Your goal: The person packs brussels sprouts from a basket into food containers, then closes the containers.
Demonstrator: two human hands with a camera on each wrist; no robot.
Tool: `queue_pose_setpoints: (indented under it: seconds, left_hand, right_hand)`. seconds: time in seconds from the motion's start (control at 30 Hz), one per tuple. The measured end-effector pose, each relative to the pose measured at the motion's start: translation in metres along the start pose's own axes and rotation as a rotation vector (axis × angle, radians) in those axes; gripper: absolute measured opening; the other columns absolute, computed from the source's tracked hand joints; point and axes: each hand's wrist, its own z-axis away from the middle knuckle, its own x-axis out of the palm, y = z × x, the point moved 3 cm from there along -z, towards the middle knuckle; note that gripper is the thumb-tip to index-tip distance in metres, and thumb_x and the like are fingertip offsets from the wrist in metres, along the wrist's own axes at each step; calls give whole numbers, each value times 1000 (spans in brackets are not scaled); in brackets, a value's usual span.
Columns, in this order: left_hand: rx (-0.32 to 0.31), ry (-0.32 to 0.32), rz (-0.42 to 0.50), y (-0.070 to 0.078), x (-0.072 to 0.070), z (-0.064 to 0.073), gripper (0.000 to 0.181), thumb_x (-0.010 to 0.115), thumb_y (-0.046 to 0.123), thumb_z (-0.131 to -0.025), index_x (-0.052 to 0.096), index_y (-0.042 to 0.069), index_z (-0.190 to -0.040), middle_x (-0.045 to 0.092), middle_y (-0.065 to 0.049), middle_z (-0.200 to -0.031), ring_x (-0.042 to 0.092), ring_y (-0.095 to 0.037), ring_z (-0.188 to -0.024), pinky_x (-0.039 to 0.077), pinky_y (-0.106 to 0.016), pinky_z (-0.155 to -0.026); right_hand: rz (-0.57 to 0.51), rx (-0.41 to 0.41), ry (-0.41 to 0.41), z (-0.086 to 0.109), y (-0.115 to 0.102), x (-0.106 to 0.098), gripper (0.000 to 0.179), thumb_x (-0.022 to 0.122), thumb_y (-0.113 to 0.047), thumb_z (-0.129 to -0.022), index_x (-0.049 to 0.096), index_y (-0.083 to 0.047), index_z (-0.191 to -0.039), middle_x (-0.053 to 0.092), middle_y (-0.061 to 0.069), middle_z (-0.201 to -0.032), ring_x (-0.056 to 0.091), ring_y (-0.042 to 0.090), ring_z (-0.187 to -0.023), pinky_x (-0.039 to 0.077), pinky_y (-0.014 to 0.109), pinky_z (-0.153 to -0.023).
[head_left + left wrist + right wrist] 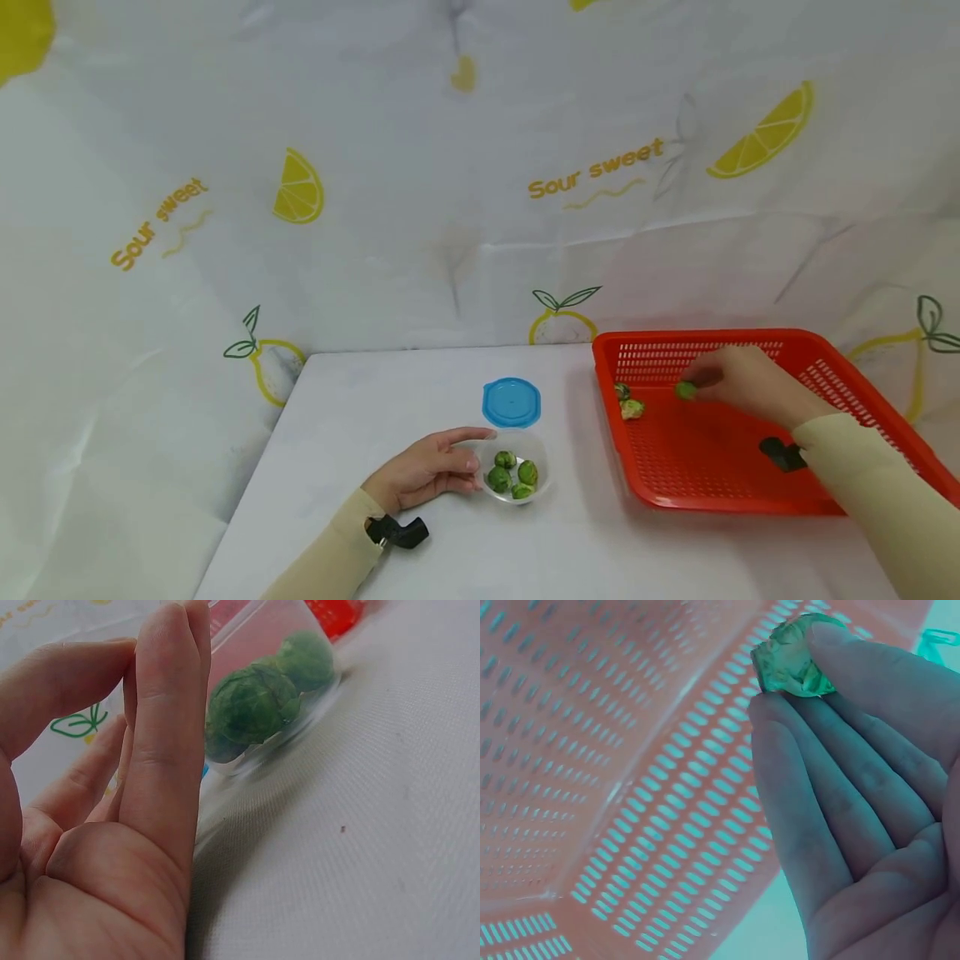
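My right hand (738,385) is over the red basket, pinching a green Brussels sprout (686,390) between thumb and fingertips. In the right wrist view the same sprout (795,656) shows its pale, leafy side at the fingertips. On the white table, my left hand (431,468) holds the left side of a small clear plastic bowl (545,483), thumb at its rim. Several Brussels sprouts (498,478) lie in the bowl; the left wrist view shows sprouts (255,705) through its wall. Two more sprouts (632,409) sit at the basket's left side.
The red slotted basket (637,483) takes up the right of the table (360,400). A blue lid (512,402) lies flat just behind the bowl. A white lemon-print sheet (405,250) hangs behind the table.
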Motion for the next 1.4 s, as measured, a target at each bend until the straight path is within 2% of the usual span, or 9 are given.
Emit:
queue_pose_setpoints:
  seconds: [0.27,0.47,0.57,0.77,1.0,1.23,1.4]
  left_hand:
    - [13,-7,0,-2,-2,3,62,65,5,-107,43,11,-165,72,-3,-97,81,-17,-94,67,-29,-93]
    - [7,0,-14,1,2,1,63,65,4,-107,44,11,-165,73,-3,-97,81,-16,-94,67,-28,-92]
    - [1,-2,-11,2,3,0,63,66,3,-106,44,12,-165,73,-3,-98,81,-16,-93,67,-28,-91]
    - [8,3,-13,2,0,-1,64,67,2,-104,45,11,-164,73,-3,-97,80,-16,-92,67,-28,-91]
    - [9,-16,2,-1,-3,-1,62,65,2,-106,46,12,-164,75,-3,-98,81,-16,-93,67,-29,-93]
    - [4,-15,6,-3,-3,0,60,63,1,-107,45,12,-164,76,-2,-94,81,-17,-93,67,-28,-92]
    - [12,-22,-5,0,-2,0,60,63,4,-107,45,12,-164,76,-2,-95,81,-17,-92,67,-27,-90]
  right_hand:
    - [-40,-23,57,17,-35,-7,29,87,-26,-92,84,-13,-118,82,-2,-106,75,23,-102,67,51,-89]
    - [-65,-70,117,30,-79,-9,25,89,-31,-91,84,-22,-114,82,-9,-100,76,13,-96,64,29,-82]
    - [-96,-92,115,32,-104,-4,22,88,-30,-91,84,-25,-112,81,-13,-96,76,8,-92,62,25,-82]
    - [-232,-125,76,24,-150,17,23,87,-26,-93,84,-21,-114,82,-7,-99,77,11,-91,68,30,-83]
    - [-298,-190,42,13,-186,50,20,88,-23,-92,84,-17,-111,81,-8,-95,76,6,-87,65,21,-79]
    - [-288,-267,19,9,-210,88,20,89,-21,-91,84,-14,-109,81,-7,-95,74,4,-84,66,21,-76]
    - [-281,-275,-2,9,-217,107,19,91,-19,-88,84,-13,-105,80,-8,-90,72,4,-81,64,19,-73]
